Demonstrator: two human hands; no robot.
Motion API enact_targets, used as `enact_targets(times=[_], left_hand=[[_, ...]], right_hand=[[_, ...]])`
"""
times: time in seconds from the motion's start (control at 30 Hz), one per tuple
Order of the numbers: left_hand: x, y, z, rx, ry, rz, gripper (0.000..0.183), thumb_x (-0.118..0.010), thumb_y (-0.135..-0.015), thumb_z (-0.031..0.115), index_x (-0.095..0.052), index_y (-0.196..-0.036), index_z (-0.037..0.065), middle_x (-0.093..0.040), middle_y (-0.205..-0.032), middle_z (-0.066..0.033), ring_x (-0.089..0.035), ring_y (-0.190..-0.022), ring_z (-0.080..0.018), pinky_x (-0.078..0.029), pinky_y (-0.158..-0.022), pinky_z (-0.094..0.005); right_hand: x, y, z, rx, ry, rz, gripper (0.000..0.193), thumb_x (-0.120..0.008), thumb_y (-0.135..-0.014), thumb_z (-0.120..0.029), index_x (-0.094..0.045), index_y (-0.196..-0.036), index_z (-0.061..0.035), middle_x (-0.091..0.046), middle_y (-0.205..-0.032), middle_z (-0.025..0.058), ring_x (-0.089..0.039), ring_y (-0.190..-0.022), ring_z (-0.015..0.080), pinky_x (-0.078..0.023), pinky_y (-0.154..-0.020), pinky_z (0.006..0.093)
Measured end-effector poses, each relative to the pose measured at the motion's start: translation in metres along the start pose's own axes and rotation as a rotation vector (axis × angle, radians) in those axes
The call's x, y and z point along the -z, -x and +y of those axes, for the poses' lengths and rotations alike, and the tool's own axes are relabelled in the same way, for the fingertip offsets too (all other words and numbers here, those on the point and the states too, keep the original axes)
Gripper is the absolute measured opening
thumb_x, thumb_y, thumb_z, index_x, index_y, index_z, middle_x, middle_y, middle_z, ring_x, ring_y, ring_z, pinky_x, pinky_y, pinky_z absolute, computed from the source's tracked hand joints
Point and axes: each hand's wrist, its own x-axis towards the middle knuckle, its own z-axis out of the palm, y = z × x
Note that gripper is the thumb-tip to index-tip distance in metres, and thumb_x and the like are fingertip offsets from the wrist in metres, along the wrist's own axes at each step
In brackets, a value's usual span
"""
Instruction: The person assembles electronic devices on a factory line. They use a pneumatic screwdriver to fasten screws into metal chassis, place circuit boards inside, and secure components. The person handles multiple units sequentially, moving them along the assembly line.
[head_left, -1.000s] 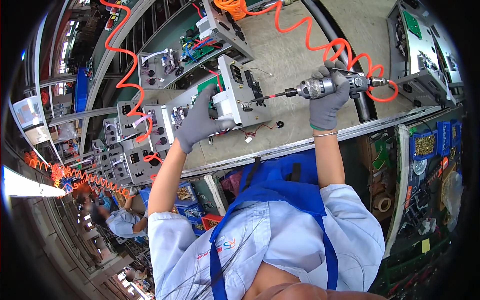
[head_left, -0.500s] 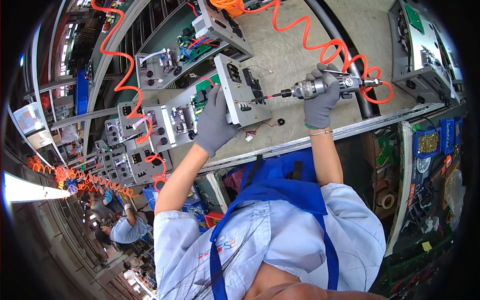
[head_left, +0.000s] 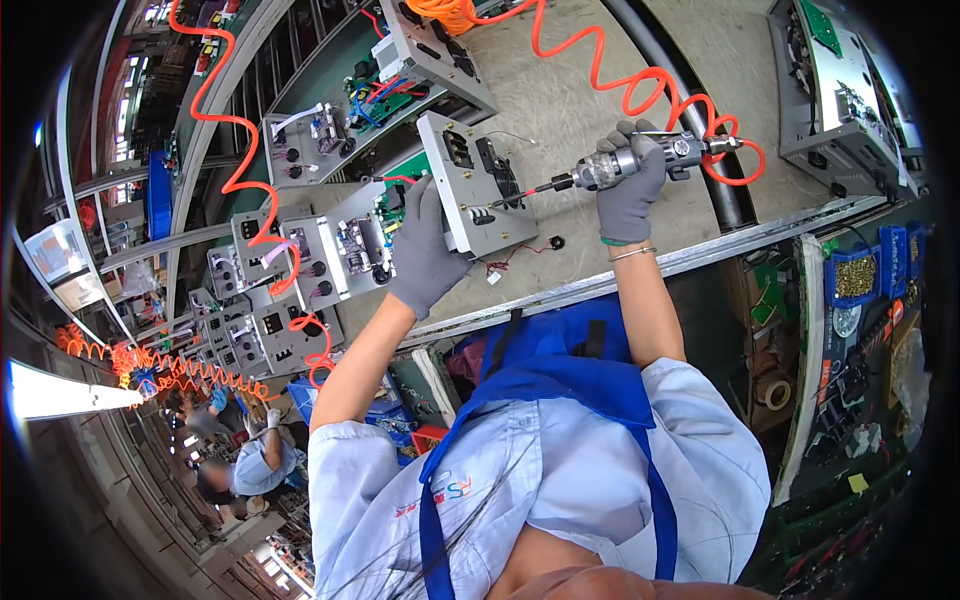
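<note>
My gloved left hand [head_left: 428,255] is closed on the edge of a grey metal chassis [head_left: 455,190], its fingers behind the upright panel. Wrapped in my gloved right hand [head_left: 630,195] is a pneumatic screwdriver [head_left: 608,168], lying almost level and pointing left. Its long bit [head_left: 535,191] reaches small fittings low on the panel's outer face; whether the tip touches a screw is too small to tell. A black fan [head_left: 503,172] sits on that panel. Behind my left hand a green circuit board [head_left: 398,190] shows inside the chassis. A small round part on thin wires [head_left: 556,243] lies beside the panel.
A coiled orange air hose [head_left: 655,95] runs to the screwdriver; another [head_left: 238,120] hangs at left. More chassis stand behind [head_left: 435,60], at left [head_left: 285,330] and far right [head_left: 845,150]. Blue bins of small brass parts [head_left: 853,278] sit at right. Co-workers are at lower left.
The screwdriver and my right hand sit slightly further left in the picture, as does the chassis, with the whole view shifted a little. My left hand keeps its hold. A distant co-worker's arms have moved.
</note>
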Motion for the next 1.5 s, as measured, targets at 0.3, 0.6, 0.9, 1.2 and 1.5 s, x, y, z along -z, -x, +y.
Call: enact_targets(times=[0.3, 0.6, 0.9, 1.2, 1.5], left_hand=[[-0.005, 0.001, -0.001, -0.024, 0.012, 0.071, 0.091, -0.081, -0.053, 0.015, -0.035, -0.13, 0.004, -0.04, -0.129, -0.0224, -0.054, -0.106, -0.0413, -0.052, -0.083, -0.0432], [0.009, 0.008, -0.003, 0.109, 0.06, -0.113, 0.094, -0.079, -0.055, 0.021, -0.033, -0.133, -0.003, -0.037, -0.135, -0.0249, -0.051, -0.111, -0.0431, -0.045, -0.092, -0.0435], [0.013, 0.037, -0.011, 0.043, 0.195, 0.077, 0.084, -0.076, -0.062, 0.024, -0.036, -0.134, 0.007, -0.036, -0.137, -0.0183, -0.055, -0.108, -0.0388, -0.049, -0.084, -0.0434], [0.055, 0.115, -0.146, 0.74, -0.558, 0.634, 0.07, -0.067, -0.073, 0.048, -0.046, -0.128, 0.01, -0.045, -0.132, -0.0148, -0.041, -0.121, -0.0342, -0.034, -0.099, -0.0473], [0.069, 0.113, -0.195, 0.93, -0.486, 0.396, 0.06, -0.069, -0.074, 0.03, -0.047, -0.125, 0.009, -0.05, -0.122, -0.0114, -0.047, -0.114, -0.0295, -0.036, -0.095, -0.0442]], right_hand=[[0.0, 0.001, -0.001, -0.045, 0.102, 0.04, 0.031, -0.054, -0.078, -0.017, -0.053, -0.105, -0.0027, -0.058, -0.082, 0.0103, -0.057, -0.067, 0.0185, -0.049, -0.059, 0.033], [0.013, -0.007, -0.011, -0.332, 0.066, -0.411, 0.015, -0.052, -0.08, -0.021, -0.054, -0.078, -0.0064, -0.048, -0.063, 0.0021, -0.043, -0.05, 0.0122, -0.038, -0.047, 0.0278], [0.016, -0.073, -0.048, -0.441, 0.486, -0.439, 0.023, -0.055, -0.078, -0.015, -0.056, -0.099, -0.0051, -0.055, -0.071, 0.005, -0.052, -0.056, 0.0149, -0.043, -0.049, 0.0281], [0.057, -0.087, -0.062, 0.238, 2.474, -0.889, 0.031, -0.063, -0.074, -0.026, -0.059, -0.093, -0.0034, -0.061, -0.087, 0.0262, -0.059, -0.084, 0.0436, -0.047, -0.073, 0.0475], [0.049, -0.094, -0.046, -0.192, 2.552, -1.126, 0.083, -0.089, -0.05, -0.022, -0.041, -0.114, -0.0022, -0.044, -0.116, 0.0211, -0.057, -0.095, 0.0396, -0.05, -0.081, 0.0444]])
